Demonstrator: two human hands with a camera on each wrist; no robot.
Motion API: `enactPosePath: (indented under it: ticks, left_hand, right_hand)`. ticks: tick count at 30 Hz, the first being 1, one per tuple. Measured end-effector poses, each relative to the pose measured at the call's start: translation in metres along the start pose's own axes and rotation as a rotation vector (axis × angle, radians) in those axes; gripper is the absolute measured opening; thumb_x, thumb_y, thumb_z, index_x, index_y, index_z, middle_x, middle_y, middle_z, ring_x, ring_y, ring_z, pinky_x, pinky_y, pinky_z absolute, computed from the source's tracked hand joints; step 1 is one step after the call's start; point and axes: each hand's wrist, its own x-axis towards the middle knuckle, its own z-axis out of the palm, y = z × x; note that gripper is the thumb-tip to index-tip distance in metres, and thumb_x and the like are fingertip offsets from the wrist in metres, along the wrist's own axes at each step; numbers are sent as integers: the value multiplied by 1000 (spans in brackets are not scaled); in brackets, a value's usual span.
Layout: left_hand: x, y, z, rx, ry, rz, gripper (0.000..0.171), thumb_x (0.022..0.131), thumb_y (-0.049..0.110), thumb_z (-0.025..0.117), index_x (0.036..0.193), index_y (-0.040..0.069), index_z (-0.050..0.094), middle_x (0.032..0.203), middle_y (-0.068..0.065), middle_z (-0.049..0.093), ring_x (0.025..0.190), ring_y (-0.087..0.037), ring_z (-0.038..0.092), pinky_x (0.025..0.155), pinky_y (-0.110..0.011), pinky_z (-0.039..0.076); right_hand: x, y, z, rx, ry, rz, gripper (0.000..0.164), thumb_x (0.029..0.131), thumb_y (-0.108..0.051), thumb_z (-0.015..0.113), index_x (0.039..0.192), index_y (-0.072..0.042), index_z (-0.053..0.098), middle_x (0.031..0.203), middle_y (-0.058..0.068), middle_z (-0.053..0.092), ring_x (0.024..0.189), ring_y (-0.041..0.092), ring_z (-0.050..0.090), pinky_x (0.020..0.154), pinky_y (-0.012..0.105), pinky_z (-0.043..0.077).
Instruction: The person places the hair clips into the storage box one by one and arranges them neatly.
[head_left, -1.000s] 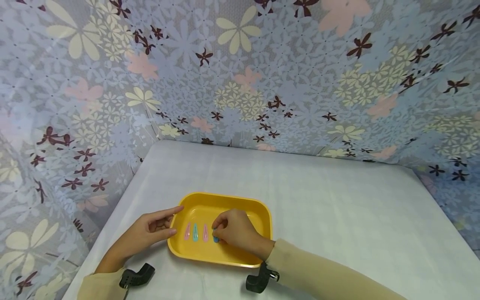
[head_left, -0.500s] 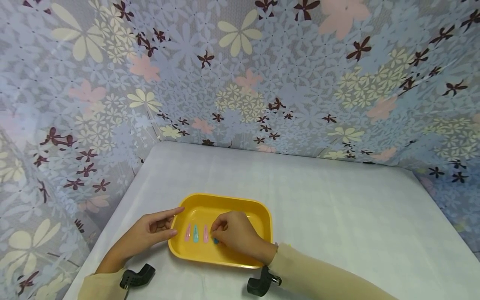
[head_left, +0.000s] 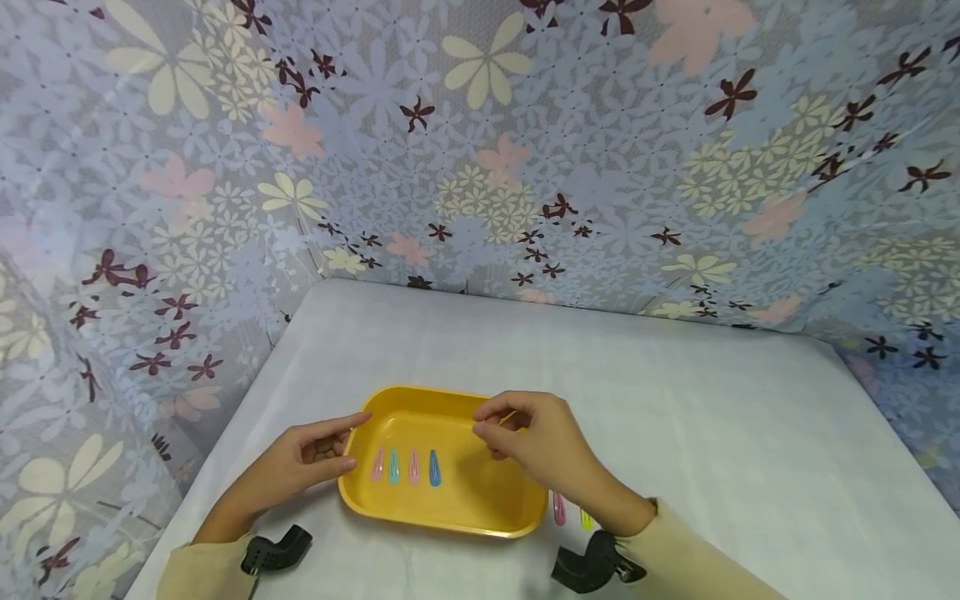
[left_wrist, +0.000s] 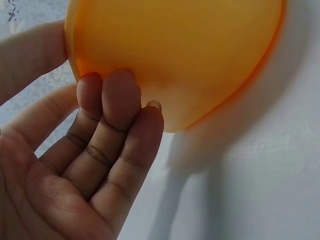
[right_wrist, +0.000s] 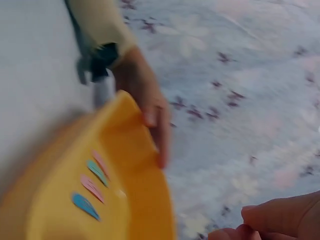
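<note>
A yellow tray (head_left: 420, 521) lies on the table, its left end held by my left hand (head_left: 307, 458). Thumb and index finger reach onto the rim, and the other fingers bend against the outer wall (left_wrist: 175, 60). Inside the tray, snap hair clips stand in a row: a pink clip (head_left: 377, 463), a teal clip (head_left: 393, 466), another pink clip (head_left: 414, 466) and a blue clip (head_left: 435, 468) at the right end. Over the tray's right side hovers my right hand (head_left: 536, 433), fingers loosely bent, nothing visible between them.
Just right of the tray, a darker pink clip (head_left: 558, 508) and a yellow clip (head_left: 587, 519) lie on the white-covered table (head_left: 712, 417), partly behind the right wrist. Floral fabric (head_left: 480, 167) hangs behind and at the sides.
My right hand has let go of the blue clip, which now lies flat in the row, and has moved up and right. The left hand stays at the tray's end.
</note>
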Motion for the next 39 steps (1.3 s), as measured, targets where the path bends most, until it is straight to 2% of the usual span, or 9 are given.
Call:
enactPosePath:
  ticks: [5, 11, 19, 23, 25, 30, 32, 34, 39]
  left_hand:
    - [0, 0, 0, -1, -1, 2, 52, 97, 1, 68, 147, -3, 52, 98, -17, 56, 80, -12, 55, 64, -27, 48]
    - [-1, 1, 0, -14, 5, -12, 52, 97, 1, 68, 147, -1, 52, 96, -16, 55, 78, -12, 53, 62, -26, 46]
    - [-6, 2, 1, -22, 5, -21, 53, 97, 0, 67, 148, -1, 51, 95, -16, 54, 76, -11, 53, 60, -27, 47]
    - [-5, 1, 1, -14, 5, -5, 53, 97, 1, 67, 148, -2, 51, 98, -17, 58, 79, -11, 56, 64, -25, 50]
    - [-4, 0, 1, -11, 7, -4, 54, 97, 1, 68, 148, -2, 51, 99, -18, 59, 80, -11, 57, 65, -24, 51]
    - [-2, 1, 1, -25, 0, -21, 55, 98, 2, 67, 149, -2, 50, 100, -21, 59, 80, -11, 57, 65, -24, 51]
    - [-2, 2, 1, -27, -2, -21, 55, 98, 2, 67, 149, -2, 50, 101, -22, 59, 81, -11, 58, 66, -24, 52]
    - [-2, 2, 1, -27, -4, -13, 54, 98, 1, 67, 149, -2, 49, 101, -22, 60, 82, -11, 58, 67, -24, 52]
    - [-1, 2, 2, -32, -9, -4, 54, 98, 1, 67, 149, -2, 49, 100, -22, 59, 80, -11, 57, 65, -25, 51]
  right_hand:
    - [-15, 0, -33, 75, 72, 56, 12, 92, -16, 78, 102, -9, 77, 93, 10, 70, 76, 27, 70, 69, 35, 61]
    - [-33, 9, -60, 95, 141, 158, 22, 91, -20, 80, 107, -6, 75, 101, 14, 69, 82, 32, 71, 73, 37, 61]
    - [-57, 46, -64, 198, 151, 315, 28, 92, -14, 78, 114, 2, 72, 104, 17, 69, 89, 37, 71, 77, 37, 60]
    - [-66, 66, -64, 211, 195, 345, 32, 91, -11, 78, 116, 6, 70, 103, 18, 68, 86, 33, 71, 77, 38, 60]
    - [-70, 75, -64, 153, 219, 351, 29, 91, -13, 78, 115, 3, 71, 101, 15, 69, 83, 28, 71, 75, 35, 60]
    - [-80, 95, -61, -270, 273, 324, 13, 90, -15, 79, 102, -11, 78, 86, -2, 69, 70, 11, 68, 62, 25, 55]
    - [-83, 100, -58, -399, 280, 302, 9, 88, -12, 79, 97, -14, 78, 81, -7, 67, 65, 7, 64, 57, 24, 51]
    - [-84, 102, -56, -428, 269, 288, 7, 88, -10, 79, 93, -14, 78, 78, -8, 66, 62, 7, 61, 56, 24, 51]
    - [-85, 103, -49, -415, 231, 293, 7, 86, -12, 82, 89, -16, 77, 74, -9, 63, 60, 7, 58, 56, 23, 50]
